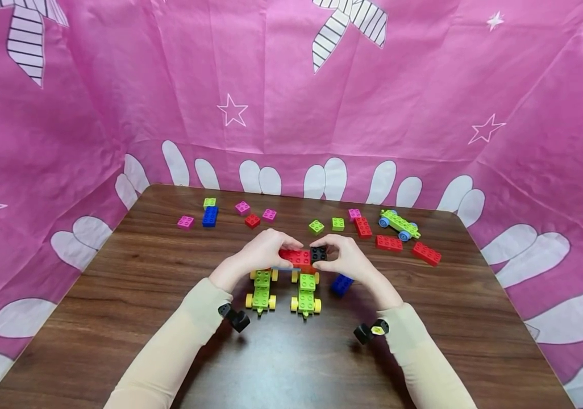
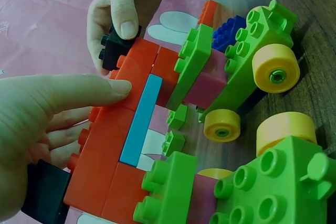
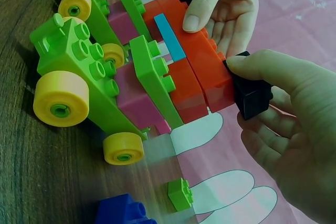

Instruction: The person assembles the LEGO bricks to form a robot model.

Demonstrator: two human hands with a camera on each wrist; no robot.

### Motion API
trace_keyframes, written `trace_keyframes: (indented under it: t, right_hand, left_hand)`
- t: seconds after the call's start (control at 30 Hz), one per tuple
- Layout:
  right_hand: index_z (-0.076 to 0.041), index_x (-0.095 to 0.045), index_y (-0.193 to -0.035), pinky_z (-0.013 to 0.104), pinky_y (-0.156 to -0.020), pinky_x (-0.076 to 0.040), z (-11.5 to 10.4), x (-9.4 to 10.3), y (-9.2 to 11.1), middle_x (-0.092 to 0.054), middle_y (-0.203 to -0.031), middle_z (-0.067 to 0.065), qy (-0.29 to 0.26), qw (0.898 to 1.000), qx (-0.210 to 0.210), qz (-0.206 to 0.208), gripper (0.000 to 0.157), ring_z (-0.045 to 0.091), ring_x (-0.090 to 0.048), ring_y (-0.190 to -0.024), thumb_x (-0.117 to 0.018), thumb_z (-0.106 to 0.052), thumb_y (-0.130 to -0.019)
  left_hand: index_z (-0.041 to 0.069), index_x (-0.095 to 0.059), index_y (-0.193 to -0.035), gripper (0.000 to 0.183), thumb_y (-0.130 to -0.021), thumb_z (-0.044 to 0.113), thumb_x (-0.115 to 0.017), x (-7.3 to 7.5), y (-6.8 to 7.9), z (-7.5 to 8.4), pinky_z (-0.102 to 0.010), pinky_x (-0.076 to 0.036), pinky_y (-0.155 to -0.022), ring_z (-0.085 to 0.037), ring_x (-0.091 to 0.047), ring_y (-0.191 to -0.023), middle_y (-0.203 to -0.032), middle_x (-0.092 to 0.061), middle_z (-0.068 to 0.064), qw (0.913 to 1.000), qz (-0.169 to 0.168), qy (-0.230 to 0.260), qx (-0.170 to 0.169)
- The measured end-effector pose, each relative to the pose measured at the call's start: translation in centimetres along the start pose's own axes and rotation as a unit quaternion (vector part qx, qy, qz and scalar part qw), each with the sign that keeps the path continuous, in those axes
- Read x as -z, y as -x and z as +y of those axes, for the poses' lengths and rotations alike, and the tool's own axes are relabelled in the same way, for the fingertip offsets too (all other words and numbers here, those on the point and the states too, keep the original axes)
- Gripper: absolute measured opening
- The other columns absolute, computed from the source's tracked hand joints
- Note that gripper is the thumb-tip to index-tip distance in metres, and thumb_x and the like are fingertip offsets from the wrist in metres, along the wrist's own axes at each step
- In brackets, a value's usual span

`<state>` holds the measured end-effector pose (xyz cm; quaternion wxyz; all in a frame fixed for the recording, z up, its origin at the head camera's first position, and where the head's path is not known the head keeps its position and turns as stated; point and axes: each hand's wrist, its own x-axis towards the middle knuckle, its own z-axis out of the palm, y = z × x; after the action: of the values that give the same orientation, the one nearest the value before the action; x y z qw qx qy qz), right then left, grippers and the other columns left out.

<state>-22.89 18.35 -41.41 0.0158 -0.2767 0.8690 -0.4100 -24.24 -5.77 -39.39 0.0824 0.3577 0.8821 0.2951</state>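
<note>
A toy brick build stands on two green wheeled bases [image 1: 262, 295] with yellow wheels. Pink bricks [image 3: 137, 95] and green bricks [image 3: 152, 77] rise from them, topped by red bricks [image 1: 298, 257] joined over a thin blue brick [image 2: 142, 121]. My left hand [image 1: 266, 250] grips the upper red bricks, thumb on the near face and fingers behind. Between thumb and fingers, my right hand [image 1: 346, 257] pinches a black brick [image 3: 252, 90] against the right end of the red row. Another black brick [image 2: 46, 191] sits at the left end, partly hidden by the left hand.
Right of the build lies a blue brick [image 1: 341, 284]. Loose pink, green, blue and red bricks are scattered toward the back, among them a red brick [image 1: 427, 253]. A green base with blue wheels [image 1: 399, 225] stands back right. Pink cloth [image 1: 291, 113] hangs behind the wooden table [image 1: 133, 272].
</note>
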Motion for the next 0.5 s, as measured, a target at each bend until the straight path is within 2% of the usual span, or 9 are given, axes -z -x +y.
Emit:
trace_keyframes:
  t: [0.27, 0.4, 0.5]
  right_hand:
    - [-0.004, -0.067, -0.115, 0.030, -0.080, -0.055, 0.43, 0.21, -0.08, -0.068, -0.107, 0.007, 0.010, 1.000, 0.026, -0.013, 0.041, 0.020, -0.060, -0.094, -0.080, -0.014, -0.078]
    - [-0.004, -0.067, -0.116, 0.036, -0.084, -0.055, 0.63, 0.34, -0.08, -0.068, -0.108, 0.007, 0.006, 0.999, 0.040, -0.018, 0.040, 0.020, -0.060, -0.097, -0.079, -0.015, -0.080]
    - [-0.005, -0.067, -0.115, 0.039, -0.089, -0.054, 0.74, 0.41, -0.14, -0.068, -0.111, 0.006, -0.005, 0.999, 0.047, -0.018, 0.036, 0.020, -0.061, -0.101, -0.077, -0.015, -0.082]
  left_hand:
    - [0.003, -0.064, -0.125, 0.047, -0.081, 0.012, -0.078, 0.30, -0.10, 0.17, -0.035, -0.051, -0.095, -0.020, -0.064, -0.110, -0.119, -0.069, -0.007, 0.9997, -0.025, 0.001, 0.001]
    - [0.004, -0.063, -0.126, 0.048, -0.082, 0.016, -0.077, 0.57, -0.13, 0.30, -0.036, -0.051, -0.095, -0.020, -0.064, -0.110, -0.120, -0.068, -0.008, 0.9993, -0.036, -0.010, -0.005]
    - [0.004, -0.063, -0.126, 0.046, -0.084, 0.019, -0.075, 0.94, -0.02, 0.26, -0.036, -0.051, -0.096, -0.020, -0.064, -0.111, -0.121, -0.068, -0.009, 0.9995, -0.031, -0.004, -0.009]
